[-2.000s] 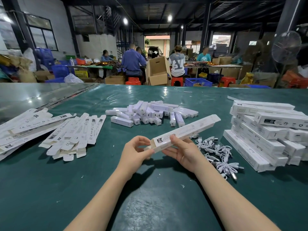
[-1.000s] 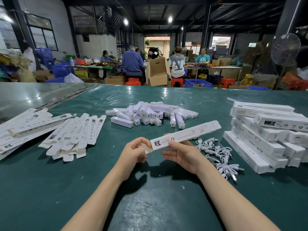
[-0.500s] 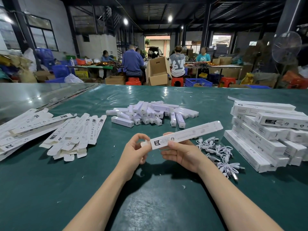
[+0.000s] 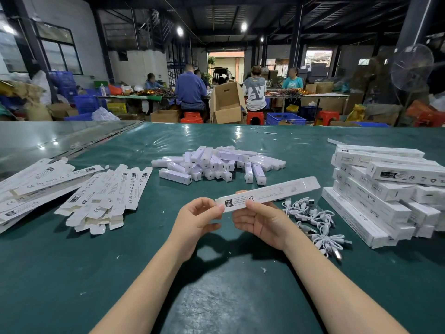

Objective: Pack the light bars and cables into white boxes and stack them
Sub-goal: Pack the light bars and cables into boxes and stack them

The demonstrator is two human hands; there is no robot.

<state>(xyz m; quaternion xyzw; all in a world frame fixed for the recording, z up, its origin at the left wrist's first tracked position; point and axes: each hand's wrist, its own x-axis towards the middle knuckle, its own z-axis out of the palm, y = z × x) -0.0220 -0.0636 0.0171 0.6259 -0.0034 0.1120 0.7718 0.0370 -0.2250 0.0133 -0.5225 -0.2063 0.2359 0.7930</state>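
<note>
white box (image 4: 267, 194) pinched at its near end by left hand (image 4: 196, 220) and right hand (image 4: 261, 221).

I log the table (image 4: 72, 273) as dark teal-green, glossy. Box (image 4: 277, 191): white, black print, with a small black label at its near end. Bars (image 4: 231, 156): white, faint lilac cast. Cables (image 4: 310, 213): white. Flats (image 4: 113, 189) and stack (image 4: 375, 196): white with black marks. Far off I note red stools (image 4: 254, 116), blue crates (image 4: 285, 119) and a brown carton (image 4: 226, 104).
</note>
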